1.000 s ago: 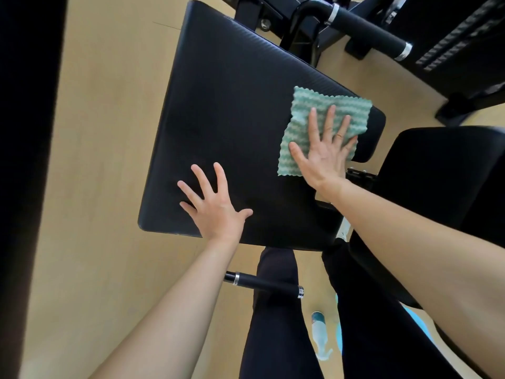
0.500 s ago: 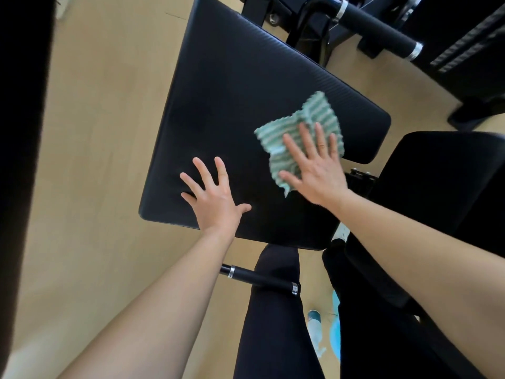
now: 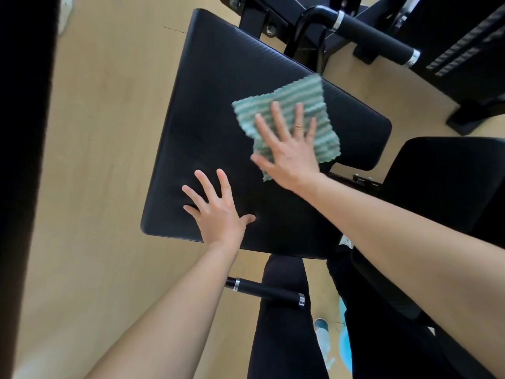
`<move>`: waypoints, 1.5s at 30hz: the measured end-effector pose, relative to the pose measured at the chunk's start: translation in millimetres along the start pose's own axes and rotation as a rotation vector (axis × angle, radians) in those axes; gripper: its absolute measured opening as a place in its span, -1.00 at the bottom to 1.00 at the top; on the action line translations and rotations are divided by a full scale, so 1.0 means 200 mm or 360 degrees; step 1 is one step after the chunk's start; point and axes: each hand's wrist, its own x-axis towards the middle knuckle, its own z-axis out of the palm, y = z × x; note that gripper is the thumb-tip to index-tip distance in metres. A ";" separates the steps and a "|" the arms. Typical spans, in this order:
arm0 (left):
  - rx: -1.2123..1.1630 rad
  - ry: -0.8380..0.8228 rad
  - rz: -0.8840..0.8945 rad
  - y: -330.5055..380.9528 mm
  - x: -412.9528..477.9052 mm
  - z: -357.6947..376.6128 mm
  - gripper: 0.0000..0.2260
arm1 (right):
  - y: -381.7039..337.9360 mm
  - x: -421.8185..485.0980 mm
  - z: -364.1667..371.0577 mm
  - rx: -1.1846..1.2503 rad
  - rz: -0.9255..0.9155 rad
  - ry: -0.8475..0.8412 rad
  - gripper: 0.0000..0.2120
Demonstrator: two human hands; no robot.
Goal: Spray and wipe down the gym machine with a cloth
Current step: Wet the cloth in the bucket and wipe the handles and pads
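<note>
Right hand (image 3: 289, 151) is flat on the green-and-white striped cloth (image 3: 311, 105), fingers straight and fanned, palm pressing it onto the gym machine's black pad (image 3: 218, 105). The cloth sits on the pad's right half, toward the far edge, with one corner poking out by the wrist. Left hand (image 3: 218, 212) rests bare on the same pad, near its front edge and left of the cloth, fingers spread, thumb out, holding nothing.

The two hands are apart, with bare vinyl between them. Beyond the pad's far edge a foam-gripped handle (image 3: 374, 36) with chrome collars juts from the black frame. Below the pad's front edge a shorter grip (image 3: 267, 291) crosses the person's dark-clad leg (image 3: 281, 337). A spray bottle (image 3: 323, 340) shows on the wooden floor (image 3: 103, 132) below the pad's near right corner, partly hidden. Just right of the pad is a second cushion (image 3: 442, 187).
</note>
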 end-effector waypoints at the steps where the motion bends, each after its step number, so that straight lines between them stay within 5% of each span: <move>1: -0.0003 -0.0004 0.0001 0.00 0.00 0.00 0.21 | -0.06 -0.01 0.02 -0.0046 -0.0114 -0.0009 -0.23; 7: -0.0062 -0.0007 -0.0003 -0.01 0.00 0.02 0.20 | 0.07 -0.23 0.14 -0.0205 -0.0398 -0.0036 -0.38; 13: -0.0304 -0.0009 -0.0052 0.01 -0.03 0.01 0.18 | 0.48 -0.29 0.00 -0.0022 0.0337 -0.0012 -0.39; 19: -0.0365 0.0123 0.0207 0.20 0.09 -0.17 0.24 | 0.62 -0.08 -0.16 0.0076 0.0420 0.0082 -0.37; 24: -0.0066 0.0096 0.0448 0.31 0.36 -0.28 0.42 | 0.66 -0.02 -0.11 0.0117 0.0459 0.0098 -0.39; 31: -0.0021 0.0003 0.0472 0.36 0.42 -0.28 0.50 | 0.57 -0.14 0.04 0.0408 0.0927 0.0253 -0.32; 45: -0.0069 -0.0210 0.0426 0.37 0.45 -0.29 0.51 | 0.34 0.24 -0.12 -0.0025 -0.0147 0.0141 -0.33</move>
